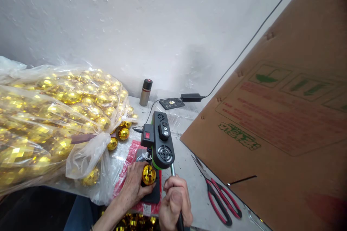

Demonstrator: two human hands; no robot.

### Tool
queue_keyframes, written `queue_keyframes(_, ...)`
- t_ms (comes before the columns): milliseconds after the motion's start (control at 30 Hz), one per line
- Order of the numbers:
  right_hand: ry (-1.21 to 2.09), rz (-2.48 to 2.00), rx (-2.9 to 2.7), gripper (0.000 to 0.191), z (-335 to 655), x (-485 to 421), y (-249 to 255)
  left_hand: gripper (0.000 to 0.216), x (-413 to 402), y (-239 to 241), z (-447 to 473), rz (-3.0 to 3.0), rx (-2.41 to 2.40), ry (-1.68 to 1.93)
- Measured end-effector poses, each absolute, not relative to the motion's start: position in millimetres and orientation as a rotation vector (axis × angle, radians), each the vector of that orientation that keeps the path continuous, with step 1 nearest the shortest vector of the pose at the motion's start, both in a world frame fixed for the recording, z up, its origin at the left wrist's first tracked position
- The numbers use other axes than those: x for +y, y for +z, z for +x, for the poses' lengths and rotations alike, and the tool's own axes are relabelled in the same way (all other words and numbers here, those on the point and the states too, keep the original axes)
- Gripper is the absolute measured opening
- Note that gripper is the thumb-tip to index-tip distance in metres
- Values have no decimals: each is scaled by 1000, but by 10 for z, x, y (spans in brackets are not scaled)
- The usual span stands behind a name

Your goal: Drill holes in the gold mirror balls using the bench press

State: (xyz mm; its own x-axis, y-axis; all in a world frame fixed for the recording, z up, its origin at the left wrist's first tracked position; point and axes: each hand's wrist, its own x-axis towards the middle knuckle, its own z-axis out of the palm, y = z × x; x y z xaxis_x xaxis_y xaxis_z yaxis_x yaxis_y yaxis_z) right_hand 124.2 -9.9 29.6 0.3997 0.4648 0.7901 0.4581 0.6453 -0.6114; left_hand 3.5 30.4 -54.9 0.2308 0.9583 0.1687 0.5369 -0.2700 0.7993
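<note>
My left hand (135, 182) has its fingers and thumb around a small gold mirror ball (149, 175). The ball sits at the front end of a small black bench drill press (163, 135), above its dark base (153, 196). My right hand (175, 202) is closed around a lever with a metal rod and black grip (180, 223), just right of the ball. The top of the machine hides the tool end. Beneath the base lies a red plastic sheet (131, 155).
A clear plastic bag (103, 148) full of gold mirror balls fills the left. Red-handled scissors (221, 198) lie on the right beside a large cardboard box (271, 115). A spray can (145, 93) and a power adapter (191, 97) with its cord stand near the wall.
</note>
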Motion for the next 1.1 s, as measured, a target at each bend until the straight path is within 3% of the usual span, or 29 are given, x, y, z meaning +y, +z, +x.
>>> queue_keyframes(667, -211, -939, -1377, 39, 1344, -10, 7, 50, 316, -510, 49, 1868, 1395, 905)
queue_keyframes(867, -87, -968, -1411, 35, 1403, -92, 403, 54, 325, -552, 59, 1881, 1383, 890)
queue_keyframes(967, 111, -1040, -1411, 29, 1463, -127, 750, 65, 229, -659, -42, 1932, 1319, 838)
queue_keyframes(1100, 173, -1009, -1400, 32, 1424, -138, 931, 105, 173, -682, -336, 2058, 1297, 717)
